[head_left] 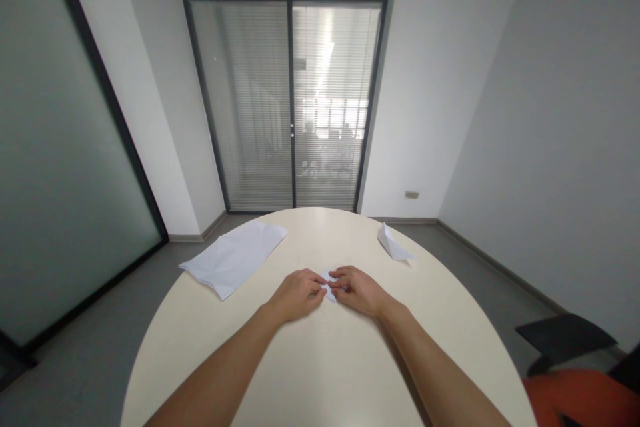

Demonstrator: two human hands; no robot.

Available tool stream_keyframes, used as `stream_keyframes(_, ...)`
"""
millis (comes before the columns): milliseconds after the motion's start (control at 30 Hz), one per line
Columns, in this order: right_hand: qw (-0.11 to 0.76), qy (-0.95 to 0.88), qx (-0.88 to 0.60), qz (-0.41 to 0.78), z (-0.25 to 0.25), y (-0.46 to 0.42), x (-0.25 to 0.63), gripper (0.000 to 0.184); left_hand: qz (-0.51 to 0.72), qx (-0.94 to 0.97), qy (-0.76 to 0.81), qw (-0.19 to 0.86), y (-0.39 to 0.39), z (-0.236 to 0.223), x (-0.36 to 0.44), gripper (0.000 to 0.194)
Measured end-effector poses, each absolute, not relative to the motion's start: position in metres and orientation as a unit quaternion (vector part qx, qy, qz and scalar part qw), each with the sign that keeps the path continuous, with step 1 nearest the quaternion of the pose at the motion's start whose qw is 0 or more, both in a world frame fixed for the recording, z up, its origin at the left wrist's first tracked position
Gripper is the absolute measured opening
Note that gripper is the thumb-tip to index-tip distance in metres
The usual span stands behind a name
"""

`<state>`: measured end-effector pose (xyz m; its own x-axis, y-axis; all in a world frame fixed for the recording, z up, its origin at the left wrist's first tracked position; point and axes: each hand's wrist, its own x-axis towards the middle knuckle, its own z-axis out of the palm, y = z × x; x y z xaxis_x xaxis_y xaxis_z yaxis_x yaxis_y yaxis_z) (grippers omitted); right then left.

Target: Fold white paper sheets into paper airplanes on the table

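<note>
A small piece of folded white paper (330,295) lies between my two hands near the middle of the table. My left hand (299,293) grips its left side, with the fingers curled together. From the right, my right hand (357,288) pinches the same paper with thumb and fingers. Much of the paper is hidden under the fingers, so its full shape does not show. Both forearms rest low over the tabletop.
The round cream table (320,367) carries a stack of white paper sheets (237,257) at the far left. A folded paper piece (393,245) stands at the far right edge. Beyond the table's right side is a chair with a red seat (580,397) and black armrest (567,337).
</note>
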<state>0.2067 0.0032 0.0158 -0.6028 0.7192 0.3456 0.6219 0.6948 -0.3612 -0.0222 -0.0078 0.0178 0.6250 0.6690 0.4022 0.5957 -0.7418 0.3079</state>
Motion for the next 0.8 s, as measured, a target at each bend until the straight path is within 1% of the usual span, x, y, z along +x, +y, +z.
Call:
stream_keyframes(200,0.222,-0.892,-0.364,0.147,0.020,0.003,0.213,0.022,0.251,0.898,0.355,0.070,-0.006,0.015,-0.022,0.024)
stream_keyframes(367,0.230,-0.884,-0.373,0.165,0.018,0.003,0.214,0.024,0.254,0.900,0.350,0.060,-0.003,0.010,-0.023,0.024)
stream_keyframes(467,0.242,-0.882,-0.378,0.145,0.017,0.002,0.213,0.035,0.255,0.900,0.348,0.061,-0.003,0.010,-0.024,0.024)
stream_keyframes(533,0.236,-0.888,-0.373,0.128,0.017,0.002,0.212,0.043,0.254,0.902,0.343,0.063,-0.003,0.012,-0.025,0.024)
stream_keyframes(700,0.207,-0.907,-0.350,0.113,0.015,0.002,0.210,0.052,0.254,0.905,0.334,0.068,-0.004,0.014,-0.025,0.026)
stream_keyframes(800,0.201,-0.902,-0.368,0.104,0.008,0.003,0.209,0.059,0.257,0.904,0.334,0.068,-0.005,0.014,-0.025,0.026)
